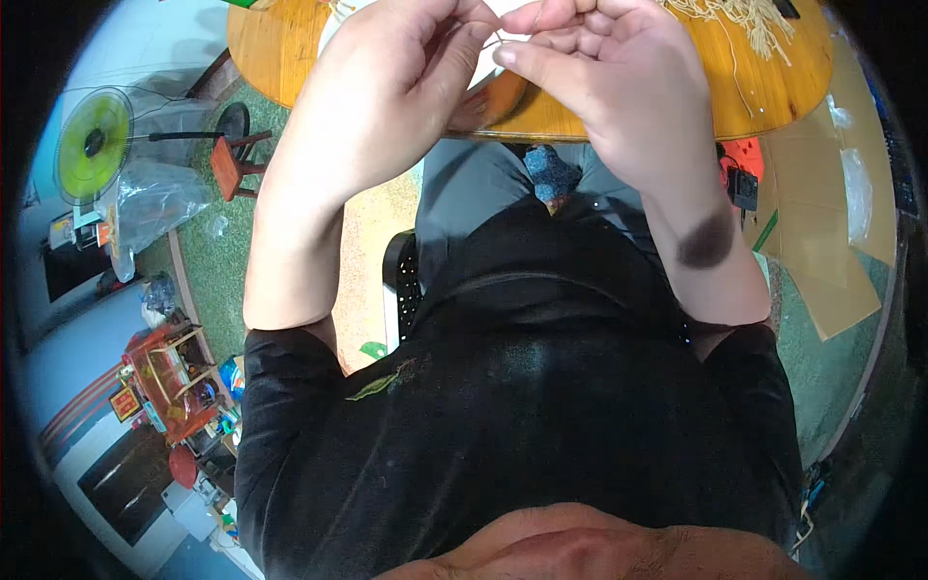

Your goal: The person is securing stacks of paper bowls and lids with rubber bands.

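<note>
Both my hands are raised over the near edge of a wooden table [275, 58], with their fingertips almost meeting. My left hand [411, 58] is closed in a pinch, thumb against the fingers. Opposite it, my right hand [604, 58] pinches too, its thumb pointing left. A thin strand [495, 41] runs between the two pinches; its full length and far ends are hidden. Behind the hands is a white round-edged thing [333, 34], mostly covered. Cream-coloured yarn strands [739, 19] lie in a loose heap right of my right hand.
A blue speckled thing [553, 174] is between my thighs, below the table edge. To the left stand a green-bladed fan [94, 145] and a small reddish-brown stool [228, 169]. Flattened cardboard [822, 261] lies on the floor at right. A cluttered red shelf [164, 377] is at lower left.
</note>
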A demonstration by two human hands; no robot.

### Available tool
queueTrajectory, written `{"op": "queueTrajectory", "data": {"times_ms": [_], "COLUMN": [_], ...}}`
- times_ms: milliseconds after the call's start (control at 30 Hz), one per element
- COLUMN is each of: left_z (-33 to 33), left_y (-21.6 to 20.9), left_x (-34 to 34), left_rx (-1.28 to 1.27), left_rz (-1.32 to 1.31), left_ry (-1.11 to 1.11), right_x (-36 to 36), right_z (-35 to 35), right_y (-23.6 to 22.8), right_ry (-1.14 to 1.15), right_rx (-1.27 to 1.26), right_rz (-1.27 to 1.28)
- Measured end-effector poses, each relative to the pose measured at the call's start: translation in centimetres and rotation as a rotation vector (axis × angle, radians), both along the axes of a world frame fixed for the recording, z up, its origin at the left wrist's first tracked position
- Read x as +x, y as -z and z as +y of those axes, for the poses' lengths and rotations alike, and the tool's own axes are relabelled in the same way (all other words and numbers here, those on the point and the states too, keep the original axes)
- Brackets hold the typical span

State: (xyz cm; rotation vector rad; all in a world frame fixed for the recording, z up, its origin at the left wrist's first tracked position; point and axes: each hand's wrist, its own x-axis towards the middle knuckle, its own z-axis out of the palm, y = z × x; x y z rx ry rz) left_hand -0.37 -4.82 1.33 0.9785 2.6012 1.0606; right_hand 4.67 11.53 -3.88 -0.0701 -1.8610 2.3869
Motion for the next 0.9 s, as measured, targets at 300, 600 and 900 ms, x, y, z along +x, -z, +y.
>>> {"op": "queueTrajectory", "data": {"times_ms": [300, 600, 900], "left_z": [0.3, -0.6, 2.4], "left_y": [0.5, 1.7, 8.2], "left_x": [0.6, -0.1, -4.7], "left_rx": [0.011, 0.020, 1.024], "left_rz": [0.131, 0.311, 0.784], "left_ry": [-0.056, 0.117, 0.427], "right_x": [0.3, 0.7, 0.9], "right_z": [0.1, -0.5, -0.2], "right_y": [0.5, -2.2, -0.8], "right_ry": [0.073, 0.170, 0.229], "right_rx": [0.231, 0.144, 0.160], "right_rz": [0.073, -0.170, -0.149]}}
